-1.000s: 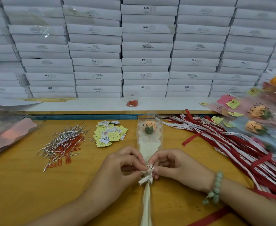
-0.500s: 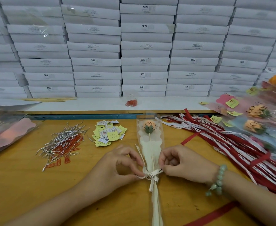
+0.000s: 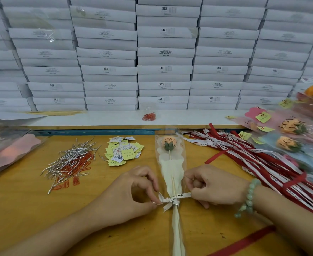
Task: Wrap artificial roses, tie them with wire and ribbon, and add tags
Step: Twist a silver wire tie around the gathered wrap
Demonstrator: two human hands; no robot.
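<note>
A wrapped artificial rose [image 3: 170, 159] lies lengthwise on the wooden table [image 3: 22, 209], its bloom pointing away from me, inside a clear sleeve with white paper. A white printed ribbon [image 3: 172, 199] is knotted round the narrow neck of the wrap. My left hand [image 3: 133, 193] pinches the ribbon's left end, and my right hand [image 3: 213, 185] pinches its right end. The two ends stretch out sideways from the knot. A green bead bracelet sits on my right wrist.
Silver wire ties and red clips [image 3: 70, 161] lie in a heap at the left. Yellow and white tags [image 3: 123, 150] are piled beside the rose. Red and white ribbons [image 3: 262, 163] spread at the right, finished wrapped roses [image 3: 290, 135] beyond them. White boxes [image 3: 163, 52] are stacked behind.
My hands have moved apart, drawing the ribbon ends outward to either side. The loose loop at the neck has become a tight knot.
</note>
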